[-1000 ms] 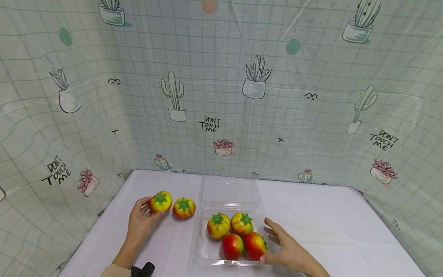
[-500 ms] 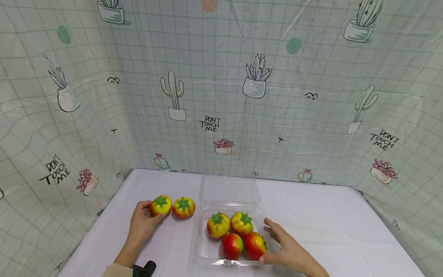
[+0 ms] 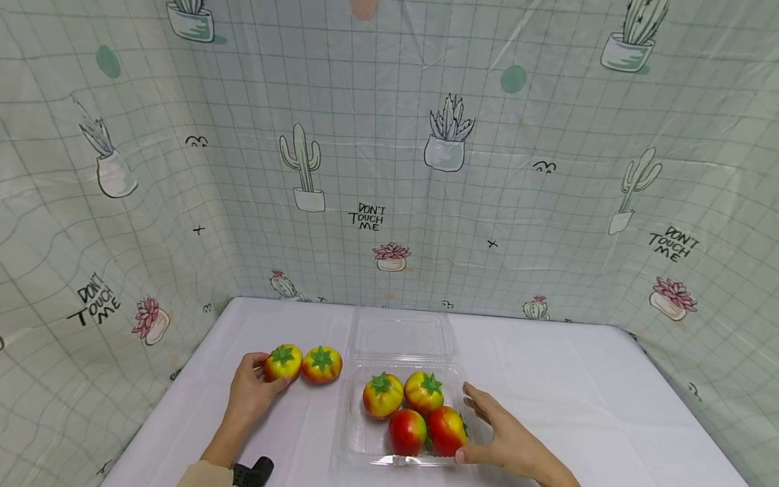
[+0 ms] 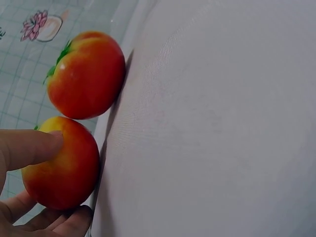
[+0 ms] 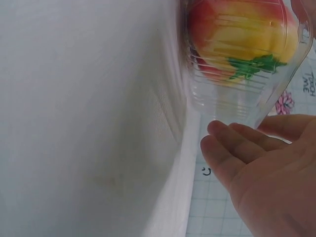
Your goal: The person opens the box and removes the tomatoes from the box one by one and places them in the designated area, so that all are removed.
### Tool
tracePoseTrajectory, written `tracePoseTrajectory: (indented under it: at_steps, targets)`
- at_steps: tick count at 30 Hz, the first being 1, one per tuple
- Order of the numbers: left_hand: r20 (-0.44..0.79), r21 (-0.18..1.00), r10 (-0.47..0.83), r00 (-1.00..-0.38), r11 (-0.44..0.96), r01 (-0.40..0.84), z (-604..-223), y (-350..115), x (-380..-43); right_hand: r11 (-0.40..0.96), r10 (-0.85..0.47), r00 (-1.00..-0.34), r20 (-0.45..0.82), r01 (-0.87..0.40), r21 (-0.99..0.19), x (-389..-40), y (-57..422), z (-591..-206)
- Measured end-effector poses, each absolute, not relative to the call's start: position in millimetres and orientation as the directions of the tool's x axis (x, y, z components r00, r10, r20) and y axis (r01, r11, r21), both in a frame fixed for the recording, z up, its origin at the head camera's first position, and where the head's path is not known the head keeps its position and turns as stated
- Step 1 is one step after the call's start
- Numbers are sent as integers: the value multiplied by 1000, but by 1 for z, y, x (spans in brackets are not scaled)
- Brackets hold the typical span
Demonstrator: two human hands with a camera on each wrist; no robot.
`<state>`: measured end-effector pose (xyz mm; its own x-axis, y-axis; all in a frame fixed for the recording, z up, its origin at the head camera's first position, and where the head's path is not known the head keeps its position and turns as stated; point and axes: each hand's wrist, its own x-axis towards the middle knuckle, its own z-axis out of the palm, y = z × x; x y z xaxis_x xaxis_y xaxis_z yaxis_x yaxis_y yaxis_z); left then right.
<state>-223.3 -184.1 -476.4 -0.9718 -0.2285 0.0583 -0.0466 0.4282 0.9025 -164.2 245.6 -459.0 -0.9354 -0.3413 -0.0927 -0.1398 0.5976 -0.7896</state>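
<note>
My left hand [image 3: 249, 389] holds a red-yellow tomato [image 3: 282, 364] with a green star-shaped top, thumb on its near side and fingers round the far side. In the left wrist view, that tomato [image 4: 69, 170] sits at the white tabletop, close beside a second tomato [image 4: 91, 74]. To the right stands a clear plastic clamshell box [image 3: 359, 443] with several tomatoes [image 3: 408, 431] inside. My right hand [image 3: 508, 436] spans the box's right side, thumb at the front corner and fingers toward the back corner. The right wrist view shows those fingers [image 5: 237, 143] at the box wall.
The box's clear lid [image 3: 402, 336] lies folded back behind it. White cloth covers the table [image 3: 566, 379]. A curtain [image 3: 389, 155] printed with cacti hangs at the back and both sides. A black band [image 3: 252, 472] shows at the left wrist.
My left hand has brought its tomato slightly down and toward me, beside the second tomato. Over the last half second it stays put. The right hand and the box keep their places.
</note>
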Motion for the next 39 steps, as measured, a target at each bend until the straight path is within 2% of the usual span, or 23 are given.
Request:
tracePoseTrajectory:
  at_steps: [27, 39]
  targets:
    - [24, 898, -221, -975, 433, -76, -473, -188, -221, 593, -359, -928, -103, -141, -793, -163, 246, -456]
    - [30, 919, -237, -971, 389, -66, -470, -194, -217, 596, -362, -928, -88, -158, -787, -162, 247, -458]
